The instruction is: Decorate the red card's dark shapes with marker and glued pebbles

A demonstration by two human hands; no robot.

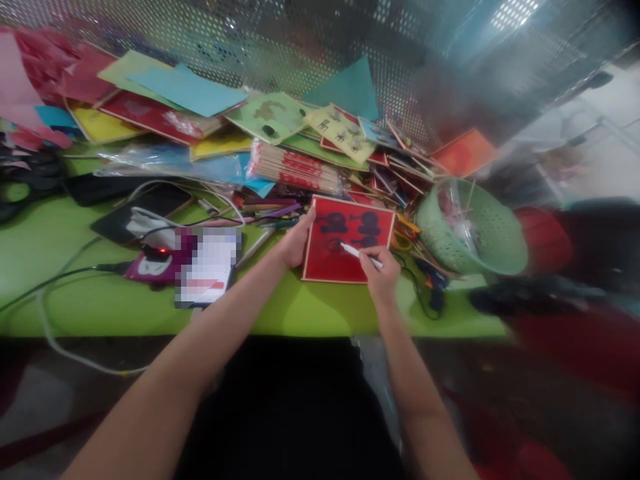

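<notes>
A red board with a pale border [325, 268] lies tilted toward me at the middle of the green table. Dark, rounded figures are drawn across it in rows. At its left edge, my left hand [297, 243] grips the board, thumb along the side and the other fingers mostly hidden. My right hand [383, 268] is closed around a white marker [353, 251]. The marker's tip meets the board at a dark figure in the lower row, and the hand is over the board's lower right part.
A green basket [424, 230] stands right, near a glue gun [436, 288]. Left are a blurred-out phone [207, 270], a purple power strip [167, 267] and cables. Behind lie a bundle of wooden sticks [295, 168], coloured cards [270, 117] and pens. Black scissors [30, 175] lie far left.
</notes>
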